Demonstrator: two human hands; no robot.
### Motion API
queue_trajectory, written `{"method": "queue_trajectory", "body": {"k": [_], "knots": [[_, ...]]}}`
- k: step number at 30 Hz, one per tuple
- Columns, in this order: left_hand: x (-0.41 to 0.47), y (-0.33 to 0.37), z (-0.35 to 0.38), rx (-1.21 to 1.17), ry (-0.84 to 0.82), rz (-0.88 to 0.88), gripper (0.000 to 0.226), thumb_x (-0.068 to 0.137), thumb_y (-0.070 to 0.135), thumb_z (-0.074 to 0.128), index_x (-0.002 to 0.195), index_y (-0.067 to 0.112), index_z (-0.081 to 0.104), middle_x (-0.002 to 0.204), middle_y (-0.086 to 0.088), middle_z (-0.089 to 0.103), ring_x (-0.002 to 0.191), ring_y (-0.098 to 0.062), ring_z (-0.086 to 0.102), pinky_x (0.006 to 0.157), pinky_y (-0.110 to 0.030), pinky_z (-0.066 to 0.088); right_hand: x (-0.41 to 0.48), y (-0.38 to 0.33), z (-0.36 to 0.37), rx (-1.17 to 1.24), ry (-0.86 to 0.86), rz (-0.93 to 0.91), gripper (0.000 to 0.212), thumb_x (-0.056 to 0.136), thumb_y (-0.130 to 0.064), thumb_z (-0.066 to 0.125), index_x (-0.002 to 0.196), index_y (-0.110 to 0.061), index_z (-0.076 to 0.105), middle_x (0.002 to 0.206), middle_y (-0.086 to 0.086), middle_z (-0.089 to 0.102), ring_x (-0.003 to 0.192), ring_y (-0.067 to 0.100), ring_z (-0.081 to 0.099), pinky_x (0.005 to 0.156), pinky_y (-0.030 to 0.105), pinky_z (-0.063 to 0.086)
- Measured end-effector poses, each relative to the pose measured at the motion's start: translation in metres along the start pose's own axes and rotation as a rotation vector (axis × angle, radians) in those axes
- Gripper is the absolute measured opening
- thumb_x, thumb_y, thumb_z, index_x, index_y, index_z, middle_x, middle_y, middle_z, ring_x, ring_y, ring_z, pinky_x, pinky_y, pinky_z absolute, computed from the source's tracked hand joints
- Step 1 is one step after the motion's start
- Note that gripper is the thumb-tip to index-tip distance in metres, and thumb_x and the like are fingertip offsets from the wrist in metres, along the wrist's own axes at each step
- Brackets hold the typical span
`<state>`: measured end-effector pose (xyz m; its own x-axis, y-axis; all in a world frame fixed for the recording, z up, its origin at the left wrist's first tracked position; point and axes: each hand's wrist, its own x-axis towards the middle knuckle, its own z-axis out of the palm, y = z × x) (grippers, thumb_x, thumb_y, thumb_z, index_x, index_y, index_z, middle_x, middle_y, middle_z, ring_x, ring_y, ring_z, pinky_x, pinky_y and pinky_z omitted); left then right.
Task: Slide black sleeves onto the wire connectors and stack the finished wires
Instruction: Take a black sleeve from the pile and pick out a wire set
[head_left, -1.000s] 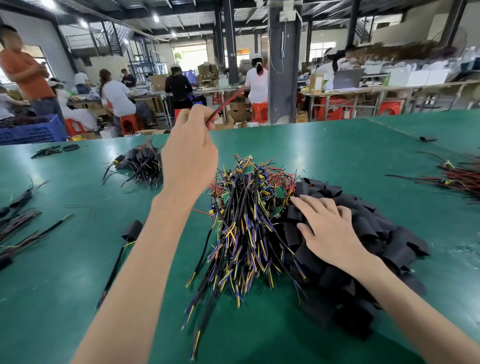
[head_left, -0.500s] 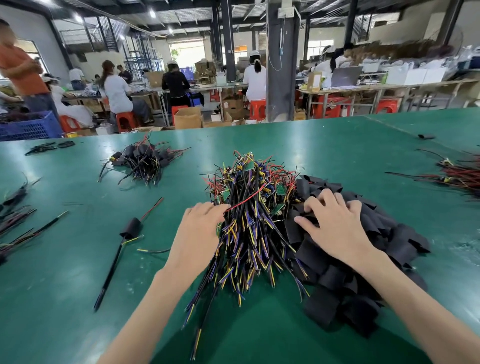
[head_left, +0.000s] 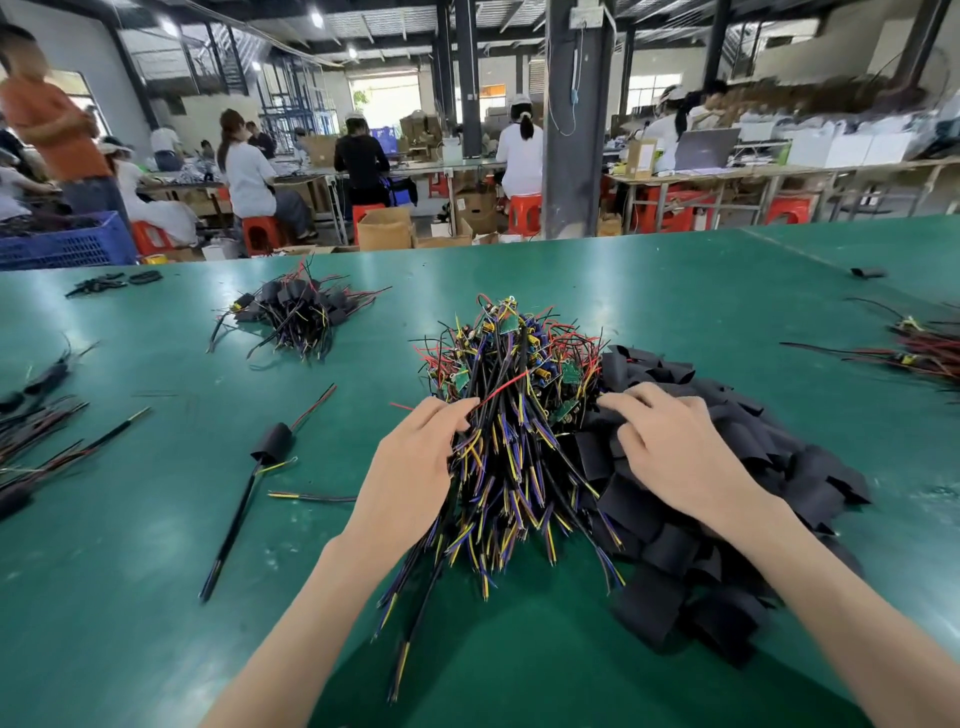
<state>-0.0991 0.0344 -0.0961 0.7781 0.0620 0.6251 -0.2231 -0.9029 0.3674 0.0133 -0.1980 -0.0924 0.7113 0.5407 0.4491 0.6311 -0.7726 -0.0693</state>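
Note:
A big heap of loose wires (head_left: 519, 457) with yellow, blue and red ends and small green boards lies in the middle of the green table (head_left: 675, 291). Against its right side sits a heap of black sleeves (head_left: 769, 467). My left hand (head_left: 415, 467) is at the heap's left edge, fingertips curled round wires by a red lead. Over the sleeves' near-left edge lies my right hand (head_left: 670, 447), fingers curled into a black sleeve. A stack of sleeved wires (head_left: 296, 317) lies at the far left. One sleeved wire (head_left: 270, 444) lies alone left of my hand.
More wire bundles lie at the left edge (head_left: 36, 431) and right edge (head_left: 924, 348). A stray sleeve (head_left: 867, 272) is far right. A blue crate (head_left: 62, 244) stands beyond the table's far left. Several people work at benches behind.
My left hand, raised high a second ago with a red wire, has come down to the wire heap's left edge. My right hand's fingers have curled into the sleeves.

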Motion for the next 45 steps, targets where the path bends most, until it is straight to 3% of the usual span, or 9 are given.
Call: {"method": "queue_trajectory", "body": {"k": [4,8,12,15,18,22,27,38,45], "knots": [[0.001,0.0,0.0,-0.014,0.025,0.025,0.042,0.087,-0.015,0.047,0.121,0.005,0.062,0.095,-0.001,0.056,0.078,0.0,0.045,0.075,-0.016,0.04,-0.002,-0.001,0.004,-0.132,-0.082,0.011,0.025,0.096,-0.029,0.035,0.11,-0.026,0.056,0.104,-0.006,0.059,0.1,0.018,0.057,0.085,0.035,0.033],[-0.001,0.002,-0.002,-0.001,-0.017,0.019,0.039,0.092,-0.005,0.049,0.125,0.013,0.062,0.094,0.001,0.057,0.079,-0.02,0.058,0.074,-0.034,0.048,0.0,0.004,0.006,-0.152,-0.091,0.006,0.017,0.099,-0.034,0.038,0.104,-0.025,0.051,0.094,-0.005,0.06,0.095,0.021,0.057,0.078,0.035,0.034],[-0.001,0.006,-0.004,0.013,0.019,0.028,0.035,0.092,-0.001,0.055,0.121,0.016,0.066,0.089,-0.001,0.059,0.071,-0.023,0.055,0.07,-0.032,0.046,-0.001,0.002,0.005,-0.11,-0.028,0.036,0.026,0.09,-0.013,0.058,0.116,-0.015,0.051,0.091,0.007,0.062,0.088,0.03,0.05,0.073,0.038,0.036],[-0.001,0.009,-0.004,0.02,0.066,0.06,0.028,0.091,0.003,0.059,0.113,0.016,0.07,0.086,0.0,0.06,0.067,-0.019,0.053,0.065,-0.024,0.044,-0.001,-0.001,-0.001,-0.048,0.076,0.011,0.049,0.079,0.003,0.068,0.123,-0.004,0.051,0.096,0.016,0.054,0.084,0.033,0.046,0.074,0.041,0.041],[-0.001,0.012,-0.002,0.014,0.091,0.082,0.024,0.09,0.005,0.06,0.108,0.016,0.071,0.086,0.002,0.062,0.068,-0.015,0.053,0.065,-0.021,0.043,0.0,-0.01,-0.009,0.162,0.043,-0.014,0.05,0.091,-0.006,0.056,0.136,-0.002,0.037,0.113,0.015,0.042,0.091,0.024,0.043,0.085,0.02,0.03],[-0.003,0.014,-0.001,0.003,0.106,0.105,0.024,0.092,0.008,0.057,0.108,0.017,0.071,0.088,0.004,0.062,0.066,-0.008,0.049,0.064,-0.02,0.044,-0.001,-0.025,-0.014,0.415,0.028,-0.042,0.044,0.095,-0.007,0.048,0.137,-0.001,0.036,0.109,0.004,0.03,0.065,0.01,0.041,0.067,0.018,0.031],[-0.003,0.015,-0.001,-0.003,0.117,0.11,0.024,0.092,0.012,0.053,0.108,0.018,0.071,0.089,0.006,0.061,0.065,-0.003,0.042,0.062,-0.021,0.045,-0.004,-0.03,-0.012,0.44,0.036,-0.1,0.034,0.096,-0.017,0.046,0.127,-0.003,0.047,0.111,0.002,0.045,0.105,0.022,0.044,0.096,0.032,0.031],[-0.002,0.015,0.0,-0.006,0.12,0.101,0.024,0.092,0.009,0.055,0.109,0.017,0.071,0.087,0.004,0.06,0.065,-0.007,0.046,0.062,-0.022,0.044,-0.006,-0.031,-0.011,0.447,0.082,-0.089,0.035,0.097,-0.017,0.044,0.13,-0.004,0.046,0.125,0.011,0.05,0.113,0.009,0.028,0.091,0.015,0.016],[-0.004,0.015,0.0,0.042,0.059,0.169,0.03,0.086,-0.001,0.063,0.109,0.016,0.072,0.09,0.001,0.063,0.068,-0.004,0.047,0.065,-0.022,0.047,-0.004,-0.03,-0.008,0.428,0.085,-0.099,0.036,0.096,-0.019,0.044,0.129,-0.006,0.047,0.12,0.008,0.053,0.11,0.013,0.032,0.094,0.021,0.021]]}}
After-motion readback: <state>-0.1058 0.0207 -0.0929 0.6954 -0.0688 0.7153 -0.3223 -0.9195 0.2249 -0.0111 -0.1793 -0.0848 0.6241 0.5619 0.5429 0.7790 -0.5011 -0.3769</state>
